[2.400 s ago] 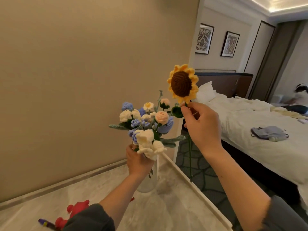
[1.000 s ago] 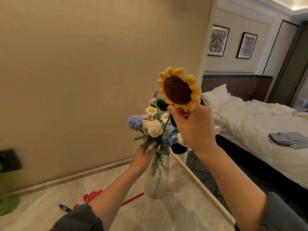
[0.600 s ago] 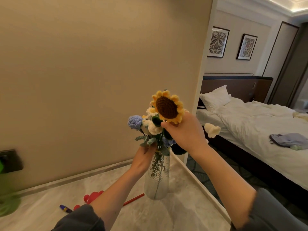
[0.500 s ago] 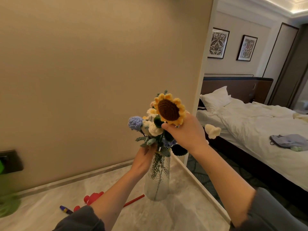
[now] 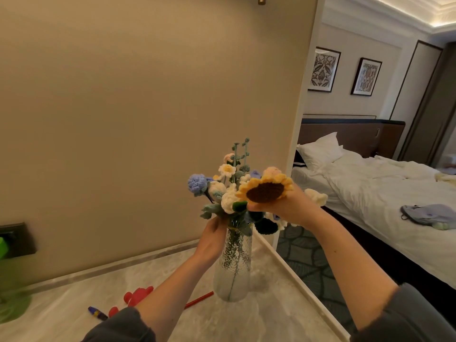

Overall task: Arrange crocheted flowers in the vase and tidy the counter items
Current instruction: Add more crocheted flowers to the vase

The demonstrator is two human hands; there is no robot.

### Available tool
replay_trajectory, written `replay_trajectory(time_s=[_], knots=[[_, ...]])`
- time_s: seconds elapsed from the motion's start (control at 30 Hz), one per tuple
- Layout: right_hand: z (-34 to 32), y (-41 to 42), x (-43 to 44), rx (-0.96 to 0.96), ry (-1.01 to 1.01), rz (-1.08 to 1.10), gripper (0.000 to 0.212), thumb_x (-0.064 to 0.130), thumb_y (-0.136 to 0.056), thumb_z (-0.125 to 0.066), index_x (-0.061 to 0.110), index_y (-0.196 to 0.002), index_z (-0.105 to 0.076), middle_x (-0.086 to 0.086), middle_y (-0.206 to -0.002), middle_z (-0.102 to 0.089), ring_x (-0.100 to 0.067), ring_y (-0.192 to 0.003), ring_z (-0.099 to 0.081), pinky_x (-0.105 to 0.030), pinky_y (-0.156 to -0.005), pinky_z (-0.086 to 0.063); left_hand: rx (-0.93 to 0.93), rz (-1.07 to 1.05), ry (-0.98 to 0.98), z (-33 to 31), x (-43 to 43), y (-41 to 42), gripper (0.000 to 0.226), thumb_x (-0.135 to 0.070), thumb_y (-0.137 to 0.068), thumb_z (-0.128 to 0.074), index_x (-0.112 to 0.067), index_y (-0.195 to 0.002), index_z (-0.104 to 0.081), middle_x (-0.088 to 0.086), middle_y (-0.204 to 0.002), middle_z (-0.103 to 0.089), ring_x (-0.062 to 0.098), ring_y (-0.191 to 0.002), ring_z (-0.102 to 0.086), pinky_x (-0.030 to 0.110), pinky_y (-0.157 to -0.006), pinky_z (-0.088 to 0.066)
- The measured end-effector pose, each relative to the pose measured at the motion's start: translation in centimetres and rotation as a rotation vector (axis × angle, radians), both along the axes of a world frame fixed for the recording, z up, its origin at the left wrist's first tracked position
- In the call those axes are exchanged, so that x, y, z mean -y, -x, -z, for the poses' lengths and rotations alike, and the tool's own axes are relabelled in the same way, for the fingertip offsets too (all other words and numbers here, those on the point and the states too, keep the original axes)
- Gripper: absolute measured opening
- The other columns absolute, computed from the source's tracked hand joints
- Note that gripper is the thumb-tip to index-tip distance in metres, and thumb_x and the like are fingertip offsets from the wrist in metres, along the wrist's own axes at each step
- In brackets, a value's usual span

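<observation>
A clear textured glass vase (image 5: 233, 265) stands on the marble counter (image 5: 266, 319) near its right edge. It holds a bunch of crocheted flowers (image 5: 222, 186) in blue, white, cream and pink with green sprigs. My left hand (image 5: 213, 234) grips the vase neck and the stems at the rim. My right hand (image 5: 288, 206) holds the crocheted sunflower (image 5: 265, 188) just under its head, tilted face up at the right side of the bunch. The sunflower's stem is hidden behind my hand and the flowers.
A red crocheted flower with a long red stem (image 5: 138, 294) and a small blue tube (image 5: 97, 313) lie on the counter at the left. A green object (image 5: 12, 304) sits at the far left. The beige wall (image 5: 148, 107) backs the counter; a bed (image 5: 370, 183) lies beyond.
My right hand has lowered the sunflower from above the bunch down into it, and its face has tipped upward. The left hand stays at the vase neck.
</observation>
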State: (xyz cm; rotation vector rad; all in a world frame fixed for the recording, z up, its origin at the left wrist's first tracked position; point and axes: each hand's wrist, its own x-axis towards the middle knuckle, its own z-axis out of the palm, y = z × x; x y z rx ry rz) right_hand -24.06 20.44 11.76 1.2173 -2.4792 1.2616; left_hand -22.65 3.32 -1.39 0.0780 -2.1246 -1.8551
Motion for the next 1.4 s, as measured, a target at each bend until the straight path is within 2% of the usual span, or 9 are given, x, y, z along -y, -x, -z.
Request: replay_trajectory(time_s=[0.17,0.23,0.33,0.57,0.67,0.83,0.97,1.17,1.4], knots=[[0.8,1.1,1.5,-0.174,-0.139,0.162,0.034,0.036,-0.063,-0.086,0.029,-0.073,-0.054,0.008,-0.076,-0.048,-0.024,-0.089,-0.054,-0.038,-0.079,-0.048,0.02,0.005,0.043,-0.4,-0.1,-0.2,0.023,-0.027,-0.104,-0.032,-0.025,-0.115,-0.053,-0.008,-0.115,-0.054,0.006,-0.11,-0.047,0.021,-0.088,-0.031],[1.8,2.5,2.0,-0.218,-0.182,0.221,0.042,0.059,-0.052,-0.077,0.028,-0.076,-0.058,0.002,-0.081,-0.053,-0.026,-0.092,-0.052,-0.039,-0.076,-0.05,0.013,0.009,0.035,-0.5,-0.2,-0.4,0.023,-0.022,-0.104,-0.033,-0.024,-0.114,-0.054,-0.008,-0.113,-0.055,0.008,-0.11,-0.048,0.019,-0.085,-0.033],[2.9,3.5,2.1,-0.224,-0.233,0.297,0.052,0.065,-0.051,-0.075,0.03,-0.085,-0.057,0.013,-0.087,-0.044,-0.016,-0.097,-0.043,-0.034,-0.077,-0.047,0.009,0.018,0.067,-0.3,-0.3,-0.6,0.018,-0.025,-0.102,-0.04,-0.024,-0.117,-0.051,-0.009,-0.114,-0.054,0.008,-0.108,-0.049,0.015,-0.083,-0.034],[2.5,2.2,0.5,-0.193,-0.129,0.095,0.052,0.055,-0.059,-0.086,0.03,-0.096,-0.06,0.01,-0.099,-0.057,-0.013,-0.094,-0.053,-0.033,-0.084,-0.045,0.043,-0.151,-0.03,1.0,-1.0,0.2,0.091,-0.078,-0.055,-0.068,-0.032,-0.131,-0.048,-0.006,-0.128,-0.057,0.015,-0.12,-0.054,0.046,-0.098,-0.049],[1.7,0.9,-0.3,0.014,0.134,0.04,0.053,0.029,-0.062,-0.092,0.028,-0.104,-0.06,0.003,-0.106,-0.063,-0.008,-0.096,-0.063,-0.022,-0.081,-0.053,-0.021,-0.191,-0.071,1.0,-1.1,0.6,0.083,-0.075,-0.062,-0.068,-0.034,-0.131,-0.048,-0.005,-0.128,-0.057,0.012,-0.12,-0.054,0.044,-0.098,-0.049],[0.9,-0.1,0.4,-0.024,0.348,0.072,0.039,0.013,-0.069,-0.086,0.031,-0.095,-0.063,0.008,-0.092,-0.071,-0.004,-0.084,-0.068,-0.017,-0.075,-0.054,-0.094,-0.199,-0.112,-0.3,-1.7,-0.5,0.049,-0.054,-0.084,-0.062,-0.026,-0.124,-0.055,-0.005,-0.118,-0.064,0.01,-0.114,-0.058,0.034,-0.092,-0.05],[0.9,0.2,0.5,-0.003,0.307,0.092,0.034,0.015,-0.069,-0.085,0.029,-0.092,-0.063,0.002,-0.09,-0.069,-0.011,-0.084,-0.066,-0.026,-0.075,-0.055,-0.095,-0.166,-0.149,-2.0,-2.0,-1.2,0.011,-0.036,-0.099,-0.045,-0.04,-0.104,-0.054,-0.022,-0.102,-0.061,-0.011,-0.093,-0.055,0.013,-0.073,-0.043],[1.1,0.4,1.3,0.001,0.155,0.1,0.029,0.014,-0.069,-0.084,0.023,-0.087,-0.064,0.007,-0.08,-0.062,0.004,-0.071,-0.057,-0.013,-0.063,-0.046,-0.093,-0.123,-0.173,-2.9,-2.0,-1.6,0.017,-0.033,-0.102,-0.038,-0.046,-0.094,-0.046,-0.026,-0.095,-0.053,-0.014,-0.085,-0.049,0.023,-0.079,-0.041],[2.6,1.0,2.1,-0.008,0.012,0.254,0.031,0.032,-0.066,-0.082,0.018,-0.085,-0.063,-0.003,-0.084,-0.063,-0.021,-0.081,-0.06,-0.04,-0.066,-0.049,-0.067,-0.085,-0.216,-1.9,-1.4,-1.5,0.01,-0.039,-0.1,-0.039,-0.044,-0.102,-0.047,-0.022,-0.106,-0.056,-0.012,-0.094,-0.052,0.027,-0.089,-0.04]])
